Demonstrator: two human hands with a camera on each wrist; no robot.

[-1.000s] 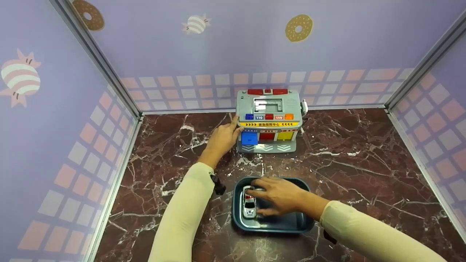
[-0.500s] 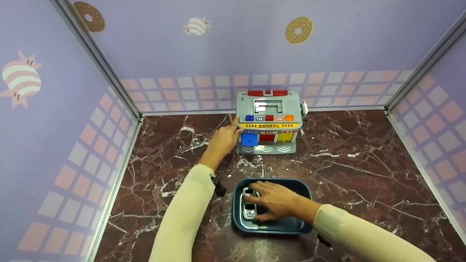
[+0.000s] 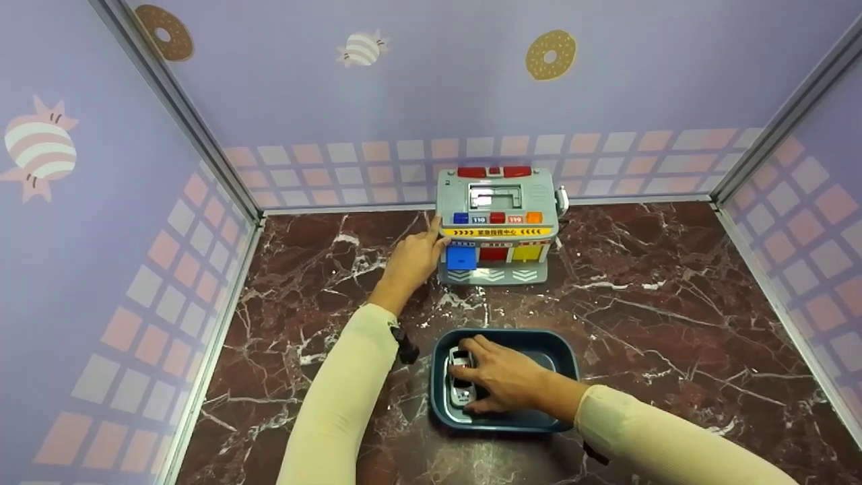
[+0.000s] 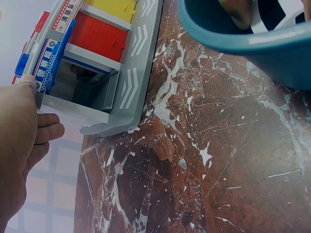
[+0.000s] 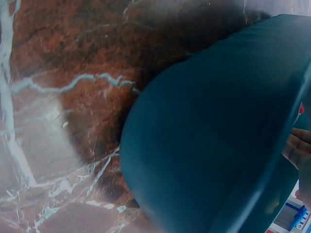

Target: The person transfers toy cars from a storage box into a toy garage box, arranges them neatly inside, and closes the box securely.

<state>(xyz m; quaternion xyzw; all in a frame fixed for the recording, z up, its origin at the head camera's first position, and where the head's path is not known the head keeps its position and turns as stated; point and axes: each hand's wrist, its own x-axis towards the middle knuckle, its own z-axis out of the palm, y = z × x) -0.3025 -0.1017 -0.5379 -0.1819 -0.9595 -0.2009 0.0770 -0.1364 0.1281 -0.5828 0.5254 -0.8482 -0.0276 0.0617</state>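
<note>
A grey toy garage (image 3: 498, 202) with blue, red and yellow doors stands against the back wall. Its blue door (image 3: 462, 258) is swung up, showing a hollow bay in the left wrist view. My left hand (image 3: 411, 261) touches the garage's left side and front corner, index finger stretched along the side. Below the garage sits a dark teal plastic bin (image 3: 572, 364) holding a white toy police car (image 3: 463, 394). My right hand (image 3: 508, 377) reaches into the bin and grips the car, thumb near one end and fingers over its roof and far end.
Dark red marbled tabletop (image 3: 646, 323) surrounds the bin and garage. Purple patterned panels (image 3: 404, 101) rise at the back and on both sides. A small white piece (image 3: 563, 201) sticks out from the garage's right side.
My right hand has moved a little left and its fingers have closed onto the toy police car. The left hand stays at the garage.
</note>
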